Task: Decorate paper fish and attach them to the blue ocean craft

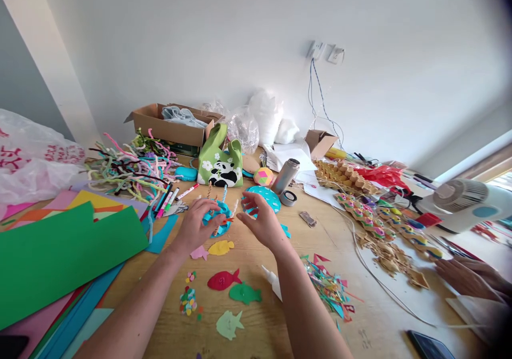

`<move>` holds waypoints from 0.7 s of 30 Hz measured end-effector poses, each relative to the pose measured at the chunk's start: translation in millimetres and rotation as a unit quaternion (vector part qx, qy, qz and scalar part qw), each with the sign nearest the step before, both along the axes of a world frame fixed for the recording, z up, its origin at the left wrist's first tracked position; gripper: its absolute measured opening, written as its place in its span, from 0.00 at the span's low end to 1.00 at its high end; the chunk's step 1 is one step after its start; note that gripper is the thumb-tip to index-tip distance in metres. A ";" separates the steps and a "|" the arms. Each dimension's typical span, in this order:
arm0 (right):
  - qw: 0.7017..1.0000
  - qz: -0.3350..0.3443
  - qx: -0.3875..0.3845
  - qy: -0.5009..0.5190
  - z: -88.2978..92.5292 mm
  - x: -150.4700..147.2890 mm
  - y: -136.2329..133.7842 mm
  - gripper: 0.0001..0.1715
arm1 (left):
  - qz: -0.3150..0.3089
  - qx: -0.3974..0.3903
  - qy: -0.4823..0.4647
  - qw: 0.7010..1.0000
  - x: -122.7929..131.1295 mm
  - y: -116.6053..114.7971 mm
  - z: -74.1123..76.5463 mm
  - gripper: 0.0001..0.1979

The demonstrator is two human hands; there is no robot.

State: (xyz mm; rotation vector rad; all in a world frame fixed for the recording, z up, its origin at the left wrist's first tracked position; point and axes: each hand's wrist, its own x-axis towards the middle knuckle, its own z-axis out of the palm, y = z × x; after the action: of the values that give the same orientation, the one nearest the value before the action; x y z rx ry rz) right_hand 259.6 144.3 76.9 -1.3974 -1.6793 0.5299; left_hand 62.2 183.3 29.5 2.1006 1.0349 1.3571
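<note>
My left hand (197, 221) curls its fingers round the near edge of a blue paper craft piece (218, 217) with twisted pipe cleaners standing up from it. My right hand (260, 217) hovers just right of that piece, fingers spread and empty, over the near edge of a blue dotted paper plate (267, 196). Below the hands lie felt fish cut-outs: pink (199, 253), yellow (221, 247), red (223, 280), green (245, 293) and pale green (229, 324). A white glue bottle (272, 281) lies by my right forearm.
Coloured paper sheets (60, 252) cover the left of the wooden table (328, 239). Behind are pipe cleaners (128, 169), markers (168, 196), a panda bag (221, 161), a metal flask (286, 176), tape (288, 198). Another person's hands (468, 276) rest at right near a fan (464, 201). A phone (430, 344) lies at the front edge.
</note>
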 end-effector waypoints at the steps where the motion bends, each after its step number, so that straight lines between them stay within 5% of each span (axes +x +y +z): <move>1: 1.000 -0.005 0.005 0.004 2.7 1.3 -0.9 0.24 | 0.001 0.003 -0.009 1.000 -0.7 -0.3 1.6 0.13; 21: 0.996 -0.070 0.034 0.031 30.0 23.1 -11.2 0.22 | 0.122 0.015 -0.160 0.979 -12.8 -0.1 10.0 0.24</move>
State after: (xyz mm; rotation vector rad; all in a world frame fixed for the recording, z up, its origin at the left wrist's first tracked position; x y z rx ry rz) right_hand 282.7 133.2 106.9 -1.4224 -1.5237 0.4276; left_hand 49.4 183.2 39.5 1.7378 1.1627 1.7682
